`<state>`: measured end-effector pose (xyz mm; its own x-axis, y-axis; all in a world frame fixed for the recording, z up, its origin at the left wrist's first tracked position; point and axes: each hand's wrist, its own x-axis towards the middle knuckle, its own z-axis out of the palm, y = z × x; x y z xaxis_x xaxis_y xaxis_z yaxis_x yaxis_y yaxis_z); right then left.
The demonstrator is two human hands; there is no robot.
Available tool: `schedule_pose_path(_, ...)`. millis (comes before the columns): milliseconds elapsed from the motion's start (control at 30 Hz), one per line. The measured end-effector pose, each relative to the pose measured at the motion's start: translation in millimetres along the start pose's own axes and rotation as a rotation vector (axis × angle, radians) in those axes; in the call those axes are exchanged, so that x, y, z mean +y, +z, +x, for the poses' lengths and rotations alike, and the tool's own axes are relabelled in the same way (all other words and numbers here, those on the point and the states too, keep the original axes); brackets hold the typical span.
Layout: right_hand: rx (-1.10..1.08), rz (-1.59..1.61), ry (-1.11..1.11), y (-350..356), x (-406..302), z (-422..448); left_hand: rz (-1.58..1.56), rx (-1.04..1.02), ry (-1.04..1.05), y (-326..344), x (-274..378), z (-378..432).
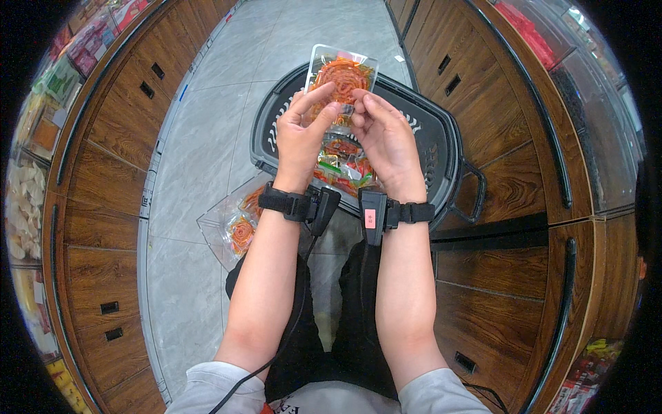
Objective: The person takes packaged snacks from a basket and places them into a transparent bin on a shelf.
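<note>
A clear plastic tray [319, 56] with packaged red-orange spiral snacks [347, 75] is raised above a black plastic basket [439, 139]. My left hand [305, 124] grips the tray's left side, thumb and index finger apart over the packet. At its right edge is my right hand [385, 132], fingers curled and thumb near the index fingertip; whether it pinches the wrapper is unclear. Below the hands, several snack packets [341, 168] lie in the basket. Left of the basket, partly behind my left forearm, a clear plastic box [214, 230] holds more spiral snack packets [241, 233].
Dark wood-fronted cabinets [111, 207] [491, 207] line both sides of the grey tiled floor [199, 155]. Packaged goods [28, 207] fill the left shelf bins. The basket's handle [478, 191] sticks out toward the right cabinet. A cable [289, 336] runs along my left arm.
</note>
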<state>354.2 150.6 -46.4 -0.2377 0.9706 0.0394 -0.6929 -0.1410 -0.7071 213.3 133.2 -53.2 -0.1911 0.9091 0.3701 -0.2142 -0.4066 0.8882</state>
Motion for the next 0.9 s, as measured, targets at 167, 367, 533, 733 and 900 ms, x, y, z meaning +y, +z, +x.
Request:
schedule_pose_path(167,0.107,-0.033,-0.136,1.6,1.7,-0.5,-0.237,0.038,-0.143,-6.1,-6.3,1.9)
schedule_pose_path(367,0.317,-0.291,-0.216,1.4,2.2,0.5,-0.278,0.022,-0.025,-1.6,-11.2,1.6)
schedule_pose_path(533,0.373,-0.386,-0.201,0.2,1.7,-1.7,-0.088,0.006,-0.141,-7.3,-12.1,0.2)
schedule_pose_path(733,0.467,-0.418,-0.139,-12.4,-0.5,0.5,0.128,0.206,-0.367,-18.5,-9.2,-0.2)
schedule_pose_path(900,0.253,-0.411,-0.055,-10.3,3.5,1.0,-0.282,0.258,-0.362,-43.5,13.6,2.3)
